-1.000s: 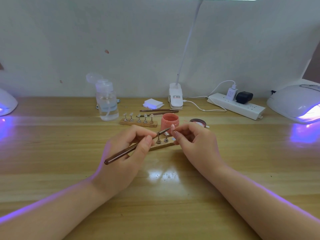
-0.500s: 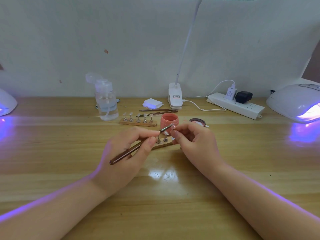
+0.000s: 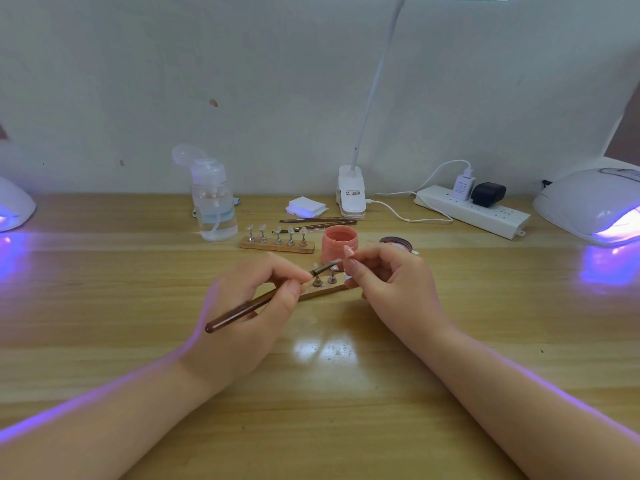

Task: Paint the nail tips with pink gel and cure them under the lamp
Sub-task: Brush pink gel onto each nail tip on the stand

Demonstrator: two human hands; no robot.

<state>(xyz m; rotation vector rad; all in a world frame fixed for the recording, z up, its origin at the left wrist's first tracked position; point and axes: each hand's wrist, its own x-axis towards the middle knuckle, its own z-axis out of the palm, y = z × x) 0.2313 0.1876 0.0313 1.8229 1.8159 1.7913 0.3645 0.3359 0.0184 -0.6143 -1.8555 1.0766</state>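
- Left hand (image 3: 249, 306) pinches the brush (image 3: 266, 299) like a pen.
- Right hand (image 3: 388, 282) pinches a nail tip (image 3: 348, 251): probably light, slippery; hold its edges.

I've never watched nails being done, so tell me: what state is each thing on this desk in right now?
left hand: grips the brush
brush: tilted, tip at the nail tip
right hand: pinches a nail tip
nail tip: held up, pinkish
pink gel jar: open, lid off
right curing lamp: lit purple
left curing lamp: lit purple
pump bottle: cap flipped open
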